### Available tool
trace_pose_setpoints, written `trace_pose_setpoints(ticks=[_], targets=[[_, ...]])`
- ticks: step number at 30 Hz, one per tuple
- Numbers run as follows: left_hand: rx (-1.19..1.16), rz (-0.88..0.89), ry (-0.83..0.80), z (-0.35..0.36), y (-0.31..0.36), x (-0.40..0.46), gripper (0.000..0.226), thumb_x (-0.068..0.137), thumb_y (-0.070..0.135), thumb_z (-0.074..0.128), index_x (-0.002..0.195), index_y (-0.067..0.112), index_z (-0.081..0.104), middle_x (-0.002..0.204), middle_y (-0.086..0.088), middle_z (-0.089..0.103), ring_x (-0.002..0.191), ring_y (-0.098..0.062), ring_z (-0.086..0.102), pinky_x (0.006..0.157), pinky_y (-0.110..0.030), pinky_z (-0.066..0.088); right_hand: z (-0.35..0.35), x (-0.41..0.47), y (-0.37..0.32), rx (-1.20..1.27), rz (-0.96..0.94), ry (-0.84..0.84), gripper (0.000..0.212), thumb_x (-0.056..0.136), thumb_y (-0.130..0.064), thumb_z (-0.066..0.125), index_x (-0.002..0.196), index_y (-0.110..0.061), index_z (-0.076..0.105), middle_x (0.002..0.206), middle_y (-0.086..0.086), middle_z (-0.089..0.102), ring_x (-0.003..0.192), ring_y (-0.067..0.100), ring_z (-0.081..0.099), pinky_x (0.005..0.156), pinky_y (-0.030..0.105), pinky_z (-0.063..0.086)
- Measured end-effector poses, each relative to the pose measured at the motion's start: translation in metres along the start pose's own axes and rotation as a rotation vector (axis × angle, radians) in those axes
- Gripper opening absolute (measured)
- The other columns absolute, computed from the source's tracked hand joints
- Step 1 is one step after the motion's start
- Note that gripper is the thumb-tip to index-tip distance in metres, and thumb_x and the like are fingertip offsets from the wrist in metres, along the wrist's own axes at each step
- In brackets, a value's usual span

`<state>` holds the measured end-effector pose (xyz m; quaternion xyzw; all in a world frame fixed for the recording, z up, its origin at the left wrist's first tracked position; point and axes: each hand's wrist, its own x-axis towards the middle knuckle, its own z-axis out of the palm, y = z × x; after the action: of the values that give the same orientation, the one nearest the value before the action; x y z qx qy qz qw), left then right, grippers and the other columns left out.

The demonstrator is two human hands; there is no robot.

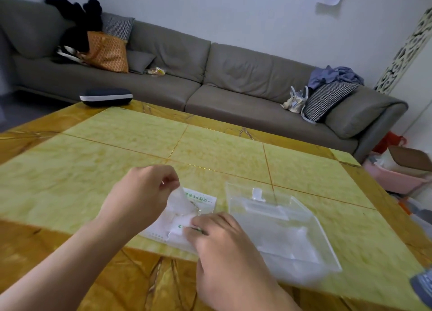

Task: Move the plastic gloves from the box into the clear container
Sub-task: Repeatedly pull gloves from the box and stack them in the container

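Observation:
A flat white glove box [201,199] with green print lies on the yellow table, just in front of me. My left hand [142,196] pinches a thin clear plastic glove [180,204] that rises out of the box's opening. My right hand [219,238] presses down on the box's near end, its fingers at the opening. To the right stands the clear container [236,200], a shallow rectangular tray with see-through walls. A pile of clear gloves [287,243] lies inside it.
A dark glasses case [106,96] sits at the table's far left corner. A grey sofa [210,81] with cushions and clothes runs behind the table. A pink bin and cardboard box [402,168] stand on the floor at right.

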<state>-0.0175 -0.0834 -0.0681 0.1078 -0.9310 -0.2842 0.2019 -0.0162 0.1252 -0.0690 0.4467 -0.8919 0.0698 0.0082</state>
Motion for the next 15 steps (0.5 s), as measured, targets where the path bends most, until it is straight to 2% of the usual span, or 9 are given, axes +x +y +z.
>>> trace_pose_setpoints(ticks=[2,4,6,8,10,11,13,15], targets=[[-0.087,-0.035,0.087,-0.001,0.001,0.003,0.014,0.099,0.030,0.063,0.086,0.032,0.067,0.079,0.014,0.070,0.067,-0.008,0.063,0.062,-0.035,0.055,-0.002,-0.001,-0.001,0.000,0.008,-0.005,0.054,0.087,-0.010,0.054,0.140,-0.020,0.057,0.147,-0.004,0.048,0.138,0.021,0.031,0.118,0.026,0.024],[-0.162,-0.084,0.120,-0.003,0.002,0.005,0.017,0.101,0.031,0.059,0.085,0.031,0.065,0.079,0.010,0.070,0.053,-0.008,0.056,0.050,-0.026,0.046,-0.002,-0.001,-0.002,0.010,0.013,-0.008,0.053,0.089,-0.009,0.054,0.140,-0.020,0.056,0.148,-0.005,0.047,0.140,0.021,0.030,0.117,0.025,0.022],[-0.189,-0.067,0.000,-0.006,0.000,0.005,0.014,0.099,0.042,0.060,0.089,0.034,0.065,0.084,0.013,0.071,0.058,-0.004,0.058,0.054,-0.021,0.047,-0.002,-0.001,-0.003,0.019,0.016,-0.003,0.055,0.090,-0.009,0.054,0.143,-0.020,0.055,0.150,-0.005,0.046,0.142,0.021,0.030,0.117,0.024,0.021],[-0.072,-0.036,-0.210,-0.009,-0.005,0.002,0.021,0.090,0.057,0.068,0.095,0.038,0.062,0.088,0.016,0.069,0.075,-0.004,0.064,0.067,-0.026,0.052,-0.002,-0.002,-0.003,0.027,0.016,-0.004,0.059,0.092,-0.009,0.053,0.149,-0.021,0.051,0.154,-0.005,0.042,0.144,0.019,0.026,0.118,0.023,0.018],[0.078,-0.029,-0.289,-0.011,-0.010,0.002,0.015,0.089,0.048,0.074,0.091,0.038,0.063,0.088,0.014,0.069,0.075,-0.009,0.063,0.065,-0.027,0.050,-0.003,-0.003,-0.003,0.049,0.011,-0.005,0.062,0.093,-0.009,0.053,0.153,-0.023,0.047,0.157,-0.007,0.038,0.144,0.016,0.023,0.116,0.021,0.017],[0.098,-0.034,-0.266,-0.012,-0.011,0.002,0.008,0.092,0.038,0.073,0.087,0.038,0.066,0.085,0.012,0.069,0.071,-0.011,0.062,0.061,-0.028,0.049,-0.004,-0.004,-0.003,0.061,0.012,-0.004,0.062,0.093,-0.009,0.054,0.153,-0.023,0.047,0.156,-0.008,0.038,0.143,0.016,0.023,0.115,0.021,0.017],[0.067,-0.045,-0.167,-0.010,-0.014,0.005,0.020,0.096,0.027,0.068,0.078,0.036,0.069,0.071,0.009,0.066,0.061,-0.016,0.061,0.056,-0.033,0.050,-0.006,-0.005,-0.003,0.077,0.016,-0.004,0.061,0.093,-0.008,0.054,0.152,-0.023,0.048,0.156,-0.008,0.039,0.143,0.016,0.024,0.114,0.021,0.020],[0.026,-0.026,-0.102,-0.009,-0.010,0.005,0.026,0.097,0.024,0.066,0.073,0.035,0.069,0.065,0.009,0.065,0.060,-0.018,0.061,0.058,-0.037,0.052,-0.007,-0.005,-0.002,0.075,0.020,-0.014,0.060,0.092,-0.007,0.054,0.150,-0.022,0.051,0.154,-0.007,0.041,0.143,0.017,0.026,0.116,0.023,0.021]])
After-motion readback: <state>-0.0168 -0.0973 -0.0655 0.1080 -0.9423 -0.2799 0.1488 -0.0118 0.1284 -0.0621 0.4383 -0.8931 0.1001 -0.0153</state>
